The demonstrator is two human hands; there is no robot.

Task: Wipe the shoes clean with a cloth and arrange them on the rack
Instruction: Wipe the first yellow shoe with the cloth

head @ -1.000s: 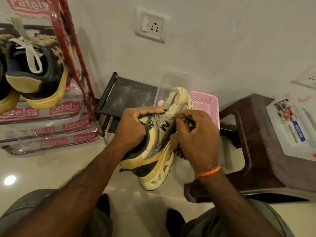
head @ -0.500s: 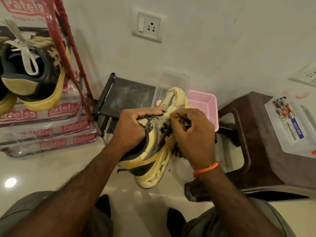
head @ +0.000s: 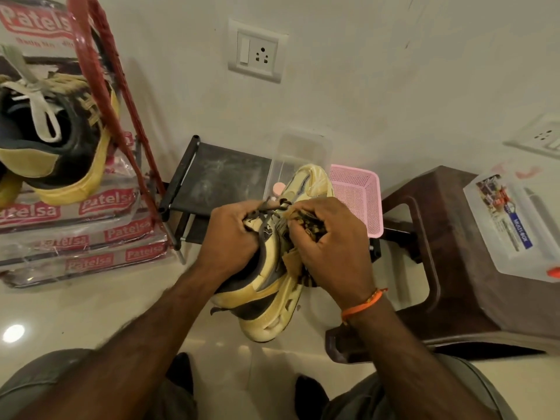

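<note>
**Wiping one shoe, its mate on the rack**

We hold the shoe (head: 272, 277) in the air above the floor (head: 91, 304), toe pointing away from us toward the wall, sole turned to our right; our left hand (head: 230, 237) has its fingers curled round the collar and laces, gripping it firm; our right hand (head: 330, 247) is closed over a bunched, dark mottled cloth (head: 309, 228), pressing it against the side of the upper near the laces.

We judge the wiping of this shoe to be under way, not finished; how clean it is we cannot tell. At the left, another shoe (head: 57, 140) of like colours sits on the red rack (head: 115, 95), so part of the arranging looks done; whether that one has been wiped we cannot say. A dark low shelf (head: 218, 174) stands by the wall behind our hands, with a pink basket (head: 360, 198) at its right end; a brown stool (head: 448, 253) stands to our right.

Left to do: finish the wipe; set this shoe on the rack.
</note>
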